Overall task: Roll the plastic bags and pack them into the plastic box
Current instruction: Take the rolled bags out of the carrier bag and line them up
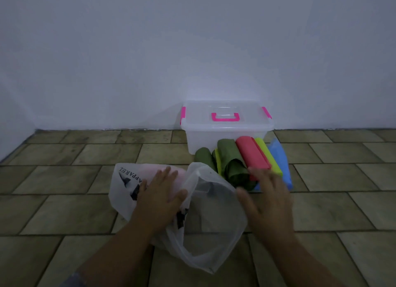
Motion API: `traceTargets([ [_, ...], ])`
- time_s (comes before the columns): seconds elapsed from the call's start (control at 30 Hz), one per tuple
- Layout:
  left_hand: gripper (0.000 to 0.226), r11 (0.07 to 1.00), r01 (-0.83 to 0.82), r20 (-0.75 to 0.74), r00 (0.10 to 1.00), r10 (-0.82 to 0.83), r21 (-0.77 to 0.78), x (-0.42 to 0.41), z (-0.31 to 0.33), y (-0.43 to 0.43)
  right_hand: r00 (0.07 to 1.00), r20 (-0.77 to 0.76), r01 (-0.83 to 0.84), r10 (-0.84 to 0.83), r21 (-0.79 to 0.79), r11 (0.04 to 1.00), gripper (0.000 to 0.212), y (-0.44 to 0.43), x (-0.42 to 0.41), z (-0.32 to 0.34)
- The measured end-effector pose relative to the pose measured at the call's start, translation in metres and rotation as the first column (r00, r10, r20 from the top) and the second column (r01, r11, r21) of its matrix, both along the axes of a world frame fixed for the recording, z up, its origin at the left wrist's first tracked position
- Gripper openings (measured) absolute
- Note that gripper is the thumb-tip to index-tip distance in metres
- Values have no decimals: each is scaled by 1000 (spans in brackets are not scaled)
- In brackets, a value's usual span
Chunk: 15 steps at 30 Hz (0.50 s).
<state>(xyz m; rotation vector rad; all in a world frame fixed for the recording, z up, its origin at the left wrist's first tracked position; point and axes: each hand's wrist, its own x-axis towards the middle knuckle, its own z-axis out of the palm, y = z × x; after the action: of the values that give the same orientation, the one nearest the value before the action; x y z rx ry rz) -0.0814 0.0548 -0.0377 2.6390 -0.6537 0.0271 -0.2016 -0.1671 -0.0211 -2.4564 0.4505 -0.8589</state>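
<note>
A clear plastic bag (205,228) with black print lies spread on the tiled floor in front of me. My left hand (159,195) presses flat on its left part, fingers apart. My right hand (266,197) hovers open, blurred, at the bag's right edge, just in front of the rolled bags. A clear plastic box (227,134) with a closed lid and pink clips and handle stands by the wall. In front of it lie rolled bags: green rolls (230,160), a red roll (252,155), a yellow-green roll (269,155) and a blue bag (280,160).
A white wall (192,50) rises behind the box. The floor (64,179) is laid with olive-brown tiles, with open tiles to the left and right of the bags.
</note>
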Motion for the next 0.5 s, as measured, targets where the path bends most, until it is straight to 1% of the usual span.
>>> traceTargets([
  [0.03,69,995,-50,100,993,58,-81,2,8,6,995,-77,-61,60,-7,998,64,10,-11,-9],
  [0.07,67,978,-138,206,964,169,-156,7,13,15,975,-193,-112,108,-8,994,72,18,-20,-18],
  [0.1,66,941,-251,273,911,308,-227,16,18,26,940,-309,-150,145,6,989,78,22,-28,-27],
  [0.13,67,889,-370,240,868,434,-269,26,23,39,902,-398,-173,166,19,985,81,24,-34,-37],
  [0.17,70,833,-481,104,846,523,-273,36,27,50,876,-451,-180,169,20,983,81,24,-38,-45],
  [0.2,69,787,-570,-67,818,572,-237,46,29,57,867,-473,-174,158,10,985,81,24,-40,-50],
  [0.23,62,772,-613,-200,788,582,-169,54,28,62,865,-482,-163,142,-2,987,81,23,-39,-51],
  [0.27,51,792,-601,-254,786,563,-104,59,27,64,864,-488,-150,125,-12,989,82,24,-38,-52],
  [0.3,41,816,-571,-241,807,539,-87,62,26,64,862,-495,-137,107,-23,990,83,24,-36,-52],
  [0.33,37,830,-550,-193,828,527,-94,63,27,63,860,-502,-128,94,-33,991,84,25,-34,-52],
  [0.43,37,858,-486,-13,871,491,-165,57,45,51,843,-530,-124,91,-28,992,87,27,-32,-53],
  [0.5,33,893,-396,137,893,429,-215,49,68,35,838,-538,-119,89,-22,993,88,27,-32,-53],
])
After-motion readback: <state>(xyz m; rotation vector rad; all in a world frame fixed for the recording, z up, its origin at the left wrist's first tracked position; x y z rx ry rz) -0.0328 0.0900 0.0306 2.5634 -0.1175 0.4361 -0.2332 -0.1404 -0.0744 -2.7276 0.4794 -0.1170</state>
